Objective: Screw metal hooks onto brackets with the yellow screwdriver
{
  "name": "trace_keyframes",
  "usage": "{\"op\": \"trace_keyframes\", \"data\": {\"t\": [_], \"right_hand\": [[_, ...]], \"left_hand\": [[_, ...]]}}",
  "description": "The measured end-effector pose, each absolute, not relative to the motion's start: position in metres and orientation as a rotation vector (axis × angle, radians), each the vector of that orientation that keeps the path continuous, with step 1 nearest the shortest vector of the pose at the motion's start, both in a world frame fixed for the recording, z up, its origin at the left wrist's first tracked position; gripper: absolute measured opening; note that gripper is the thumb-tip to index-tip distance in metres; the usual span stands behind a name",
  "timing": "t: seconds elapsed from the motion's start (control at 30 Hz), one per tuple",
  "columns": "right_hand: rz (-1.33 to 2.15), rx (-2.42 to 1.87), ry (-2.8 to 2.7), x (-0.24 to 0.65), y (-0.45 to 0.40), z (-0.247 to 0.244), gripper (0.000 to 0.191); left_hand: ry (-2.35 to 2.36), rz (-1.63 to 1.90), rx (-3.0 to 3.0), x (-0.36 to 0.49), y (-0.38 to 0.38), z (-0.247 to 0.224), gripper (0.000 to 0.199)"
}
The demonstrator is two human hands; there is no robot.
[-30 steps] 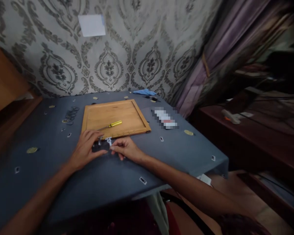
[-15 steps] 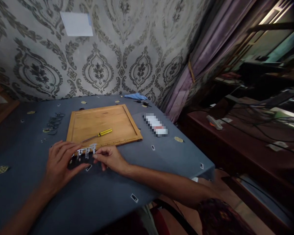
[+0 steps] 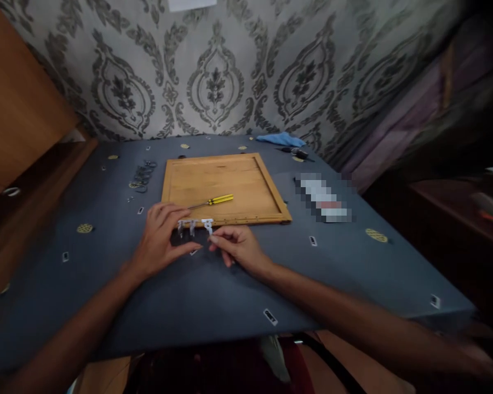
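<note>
A framed wooden board (image 3: 222,183) lies on the blue-grey tablecloth, with several metal hooks (image 3: 193,227) along its near edge. My right hand (image 3: 238,246) pinches the lower end of the rightmost metal hook (image 3: 207,225). My left hand (image 3: 160,235) is at the board's near left corner, thumb spread away from the fingers, with the other hooks between them. A yellow-handled screwdriver (image 3: 221,200) rests on the board, its tip close to my left fingertips.
More dark metal hooks (image 3: 143,175) lie left of the board on the table (image 3: 189,306). Behind on the right are a blue cloth (image 3: 281,139) and dark keys (image 3: 296,153). A blurred-out item (image 3: 322,200) lies right of the board. A wooden cabinet (image 3: 24,98) stands at the left.
The view has swung left, so the board and both hands appear further right, and the cabinet shows more. My hands keep nearly the same places at the board's edge.
</note>
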State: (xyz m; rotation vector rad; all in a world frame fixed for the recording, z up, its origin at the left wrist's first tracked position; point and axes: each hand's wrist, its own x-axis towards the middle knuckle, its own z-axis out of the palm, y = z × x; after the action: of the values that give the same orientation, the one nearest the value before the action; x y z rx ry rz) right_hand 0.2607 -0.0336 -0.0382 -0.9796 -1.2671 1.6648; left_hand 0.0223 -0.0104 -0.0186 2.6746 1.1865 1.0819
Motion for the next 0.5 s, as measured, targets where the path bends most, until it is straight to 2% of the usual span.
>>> {"op": "trace_keyframes", "data": {"t": [0.27, 0.5], "right_hand": [[1.642, -1.023, -1.277, 0.268, -0.039, -0.036, 0.044], [1.632, -1.043, -1.27, 0.268, -0.038, -0.034, 0.05]], "left_hand": [[1.08, 0.836, 2.752, 0.032, -0.003, 0.003, 0.07], [1.052, 0.666, 2.802, 0.048, -0.002, -0.002, 0.074]]}}
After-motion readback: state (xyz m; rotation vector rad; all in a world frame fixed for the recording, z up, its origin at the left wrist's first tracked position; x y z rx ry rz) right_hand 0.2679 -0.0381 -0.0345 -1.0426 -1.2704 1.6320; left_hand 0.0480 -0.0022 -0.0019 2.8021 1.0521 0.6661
